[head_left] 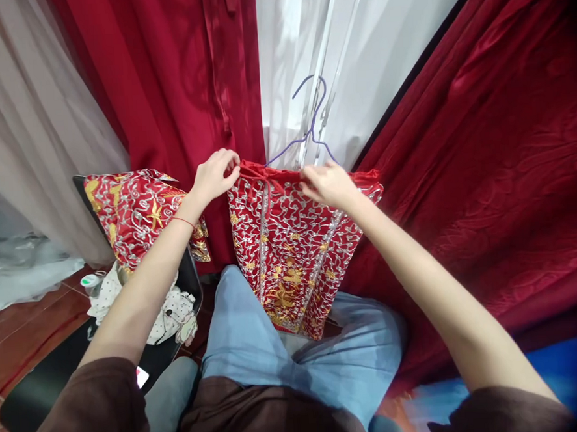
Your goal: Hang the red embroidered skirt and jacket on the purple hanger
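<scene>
A red skirt with silver and gold embroidery hangs in front of my knees, its plain red waistband at the top. My left hand pinches the waistband's left end. Farther right, my right hand grips the same band, with its fingertips partly hidden. Behind the band rises a purple wire hanger; its hook points up and its lower part is hidden by the skirt. Red ties dangle from the band near my left hand.
To the left, a matching embroidered red garment drapes over a black chair. White dotted cloth lies on the seat, beside a small round-lidded container. Red curtains and red fabric flank a white curtain.
</scene>
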`<state>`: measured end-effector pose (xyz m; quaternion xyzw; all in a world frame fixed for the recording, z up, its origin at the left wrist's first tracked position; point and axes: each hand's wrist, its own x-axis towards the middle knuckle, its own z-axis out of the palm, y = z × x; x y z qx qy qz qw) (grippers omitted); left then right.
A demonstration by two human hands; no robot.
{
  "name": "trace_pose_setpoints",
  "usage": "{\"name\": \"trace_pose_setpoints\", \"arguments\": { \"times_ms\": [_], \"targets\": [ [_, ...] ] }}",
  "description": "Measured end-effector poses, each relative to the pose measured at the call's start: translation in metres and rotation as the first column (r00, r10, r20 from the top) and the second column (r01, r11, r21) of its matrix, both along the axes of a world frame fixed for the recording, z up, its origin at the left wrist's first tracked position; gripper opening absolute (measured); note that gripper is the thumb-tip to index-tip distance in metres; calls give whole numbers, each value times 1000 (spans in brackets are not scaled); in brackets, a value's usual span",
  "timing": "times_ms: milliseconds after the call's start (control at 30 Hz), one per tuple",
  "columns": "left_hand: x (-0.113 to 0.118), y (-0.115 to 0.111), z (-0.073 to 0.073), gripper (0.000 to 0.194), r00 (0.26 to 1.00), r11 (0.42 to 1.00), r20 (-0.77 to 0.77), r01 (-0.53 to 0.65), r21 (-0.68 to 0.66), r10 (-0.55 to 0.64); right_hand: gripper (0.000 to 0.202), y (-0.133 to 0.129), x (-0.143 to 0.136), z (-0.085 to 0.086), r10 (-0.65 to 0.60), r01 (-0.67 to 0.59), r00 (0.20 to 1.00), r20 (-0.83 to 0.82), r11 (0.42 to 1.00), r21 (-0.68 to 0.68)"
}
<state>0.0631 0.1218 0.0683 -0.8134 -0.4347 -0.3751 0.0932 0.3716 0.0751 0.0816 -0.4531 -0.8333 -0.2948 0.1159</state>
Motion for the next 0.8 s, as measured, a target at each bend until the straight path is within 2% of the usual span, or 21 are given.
{"name": "trace_pose_setpoints", "arguments": {
  "times_ms": [100,200,333,433,533,633,800],
  "targets": [
    [-2,6,7,31,989,989,0,146,-23,-146,39,-9,40,15,-59,56,997,42,996,73],
    [2,18,8,33,968,967,-49,243,-83,-247,38,-11,80,20,-134,133,990,44,991,22],
    [7,33,1,34,966,951,22,257,-174,-257,38,-10,121,8,-187,188,982,23,980,-70],
    [4,42,-5,30,964,949,117,257,-184,-238,39,-9,144,2,-162,151,981,-104,983,-103],
    [0,49,-9,26,948,950,169,291,-114,-270,40,-9,158,4,-54,27,968,-244,993,-112],
    [2,55,-10,24,907,928,248,366,-69,-340,37,-10,161,11,48,-65,948,-315,997,-42],
    [20,69,-15,15,804,937,503,349,34,-318,35,-13,159,12,46,-22,869,-492,998,54]
  ]
}}
